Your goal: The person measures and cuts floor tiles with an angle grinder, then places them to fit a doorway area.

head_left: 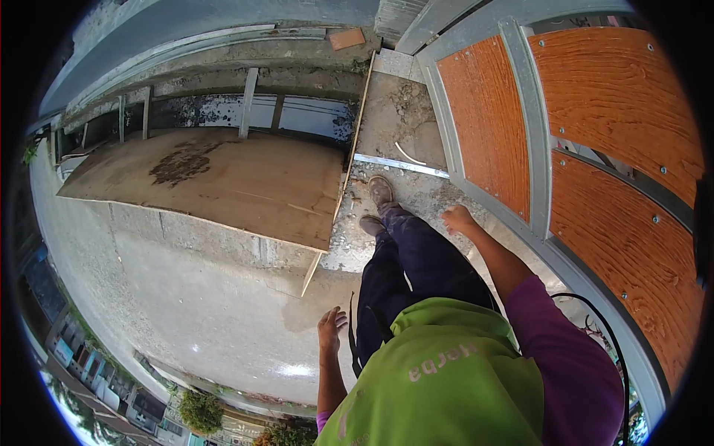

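Both of my arms hang at my sides, and neither hand touches anything. My left hand (332, 327) is over the grey pavement, its fingers apart and slightly bent, with nothing in them. On the other side, my right hand (458, 220) hangs beside my dark trousers, near the orange wood-grain panels (487, 126) of a grey metal frame; its fingers are curled, and whether they hold anything small cannot be made out. A brown plywood sheet (245, 186) with a dark stain lies ahead of my left hand.
A metal strip (401, 165) crosses the rough concrete just ahead of my boots (380, 191). A thin wooden stick (311, 273) juts from the plywood's corner. Behind the sheet stand upright posts (248, 102) over a dark channel. A brick (346, 39) lies farther off.
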`<state>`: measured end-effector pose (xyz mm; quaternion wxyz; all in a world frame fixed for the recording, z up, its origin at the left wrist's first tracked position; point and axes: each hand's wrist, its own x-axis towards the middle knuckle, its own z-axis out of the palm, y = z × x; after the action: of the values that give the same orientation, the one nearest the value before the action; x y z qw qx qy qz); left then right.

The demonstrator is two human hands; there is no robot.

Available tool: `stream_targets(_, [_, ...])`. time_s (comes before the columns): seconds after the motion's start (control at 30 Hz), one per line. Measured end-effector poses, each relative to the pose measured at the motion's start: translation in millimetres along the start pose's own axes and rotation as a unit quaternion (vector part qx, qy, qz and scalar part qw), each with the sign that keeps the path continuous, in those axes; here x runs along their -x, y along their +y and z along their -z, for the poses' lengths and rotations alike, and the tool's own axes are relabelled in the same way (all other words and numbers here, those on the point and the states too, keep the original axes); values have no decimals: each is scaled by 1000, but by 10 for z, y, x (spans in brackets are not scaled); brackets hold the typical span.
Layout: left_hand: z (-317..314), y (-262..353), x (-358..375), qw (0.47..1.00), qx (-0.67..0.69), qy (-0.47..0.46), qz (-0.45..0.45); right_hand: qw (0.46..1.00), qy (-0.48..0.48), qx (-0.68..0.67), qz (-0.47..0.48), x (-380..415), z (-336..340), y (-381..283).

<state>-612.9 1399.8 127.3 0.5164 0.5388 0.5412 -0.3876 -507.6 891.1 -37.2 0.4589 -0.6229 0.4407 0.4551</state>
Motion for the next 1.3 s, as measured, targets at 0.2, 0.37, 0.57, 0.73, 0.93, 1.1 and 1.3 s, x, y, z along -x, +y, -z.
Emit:
stream_targets(0.2, [-6, -35, -111, 1000, -11, -12, -5, 1000, 4, -3, 8, 29, 31, 20])
stream_targets(0.37, [-50, -69, -168, 999, -20, -22, -12, 1000, 21, 3, 11, 112, 66, 165])
stream_targets(0.57, [68, -91, -278, 998, -39, -43, -21, 999, 25, -27, 37, 165, 24, 457])
stream_targets(0.73, [249, 12, -440, 994, -84, -46, -45, 994, 65, -74, 44, 376, -148, 817])
stream_targets(0.93, [481, 175, -796, 983, -119, -88, -112, 975, 118, -185, 30, 635, -432, 1907])
stream_targets(1.1, [720, -59, -911, 976, -160, -83, -121, 955, 154, -255, 11, 1013, -605, 2747])
stream_targets(1.3, [847, -444, -1016, 955, -257, -70, -130, 922, 201, -329, 40, 952, -355, 3130])
